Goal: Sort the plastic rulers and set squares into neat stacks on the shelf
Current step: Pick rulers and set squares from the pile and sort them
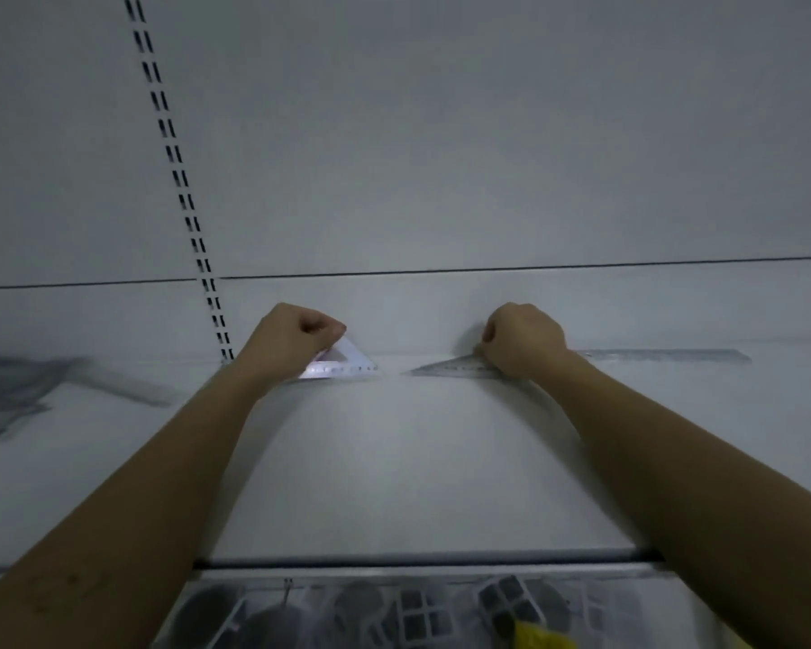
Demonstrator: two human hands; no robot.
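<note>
On the white shelf [417, 461], near its back edge, my left hand [296, 339] grips a clear set square [347, 363], tilted up with its lower edge on the shelf. My right hand [520, 339] pinches a long, flat, clear set square [445, 366] whose sharp tip points left. A clear straight ruler [666, 356] lies flat along the back wall, to the right of my right hand. The two set squares are apart, with a small gap between their tips.
A blurred grey heap of clear rulers [29, 391] lies at the shelf's far left. A slotted upright rail [179, 180] runs up the back wall. Below the shelf's front edge [417, 557] hang packaged goods [417, 611], and something yellow [539, 637] shows at the bottom.
</note>
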